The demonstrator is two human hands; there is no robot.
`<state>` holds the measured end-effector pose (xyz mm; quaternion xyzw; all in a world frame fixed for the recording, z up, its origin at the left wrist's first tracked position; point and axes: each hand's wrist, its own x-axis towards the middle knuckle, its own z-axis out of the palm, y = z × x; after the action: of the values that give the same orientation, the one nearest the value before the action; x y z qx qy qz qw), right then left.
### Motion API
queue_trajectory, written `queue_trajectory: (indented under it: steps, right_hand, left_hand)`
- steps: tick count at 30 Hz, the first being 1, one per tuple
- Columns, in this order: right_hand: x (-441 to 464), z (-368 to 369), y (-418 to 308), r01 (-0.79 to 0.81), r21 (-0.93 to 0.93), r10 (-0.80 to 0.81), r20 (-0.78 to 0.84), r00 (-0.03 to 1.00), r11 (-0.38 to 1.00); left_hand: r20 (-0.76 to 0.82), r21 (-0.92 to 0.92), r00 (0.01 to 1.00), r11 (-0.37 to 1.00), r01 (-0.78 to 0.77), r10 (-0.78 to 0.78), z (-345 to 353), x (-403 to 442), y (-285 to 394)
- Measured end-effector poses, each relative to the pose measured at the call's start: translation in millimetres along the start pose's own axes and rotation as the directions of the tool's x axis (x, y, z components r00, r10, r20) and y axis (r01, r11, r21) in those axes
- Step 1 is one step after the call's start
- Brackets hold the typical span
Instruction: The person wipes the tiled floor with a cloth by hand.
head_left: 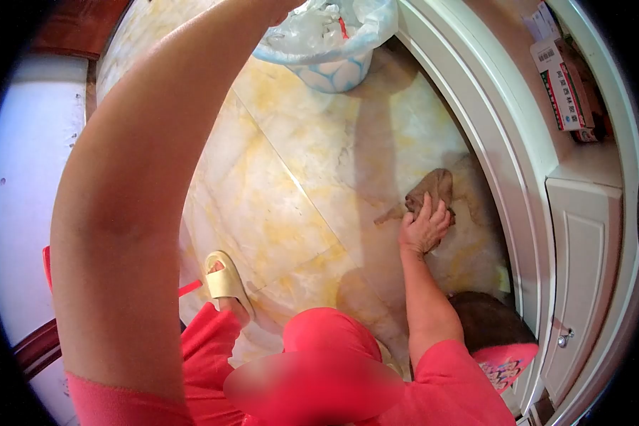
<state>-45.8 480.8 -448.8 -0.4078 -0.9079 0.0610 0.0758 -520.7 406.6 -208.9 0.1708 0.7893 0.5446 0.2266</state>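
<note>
From where I stand, the work looks partway along, with the brown cloth (439,186) down on the marbled floor (263,192), near the foot of the white cabinet (583,277). The right hand (424,231) lies palm down on it, fingers a little apart, pressing rather than gripping. The left arm (138,177) stretches up towards the lined bin (334,71); its hand is nearly all cut off at the top edge, so I can't tell whether it is closed on anything.

As for what's done, the broad stretch of tile between the slipper (224,282) and the bin shows no obvious mess, though I couldn't say whether the cloth has been over it. What's left seems to be close by the cloth: a thin brown streak (388,216) just to one side, and darker patches on the cabinet side. Perhaps some of that is only shadow or the tile's own veining; the light is poor there. The cloth is spread out, not lifted or put away, so I'd judge the job unfinished.
</note>
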Motion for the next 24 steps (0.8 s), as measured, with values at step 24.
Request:
queue_trajectory:
  steps: [24]
  right_hand:
    - [-1, -7, -1, 0.000, 0.010, 0.000, 0.040, 0.999, 1.000]
  left_hand:
    - [-0.056, 0.692, 0.892, 0.661, -0.290, 0.449, 28, -55, 6]
